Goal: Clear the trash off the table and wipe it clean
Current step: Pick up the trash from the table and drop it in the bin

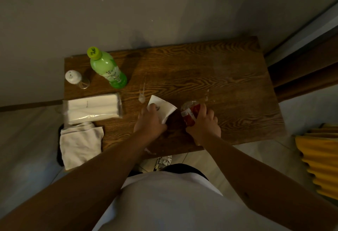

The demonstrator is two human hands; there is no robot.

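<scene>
Trash pickup underway: our left hand (150, 119) grips paper (162, 107); right (203, 121) grips wrapper (190, 112); bottle (108, 69), desk (210, 70) smears, wiping remain.

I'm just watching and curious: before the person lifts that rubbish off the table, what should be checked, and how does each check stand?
1. Left hand grips the white paper: ok.
2. Right hand grips the red wrapper: ok.
3. Green bottle stands upright, apart from both hands: ok.
4. Cloth for wiping lies ready at the table corner: ok.
5. Bin for the rubbish in sight: not ok.
6. Wrapper empty, so it won't drip: cannot tell.
</scene>
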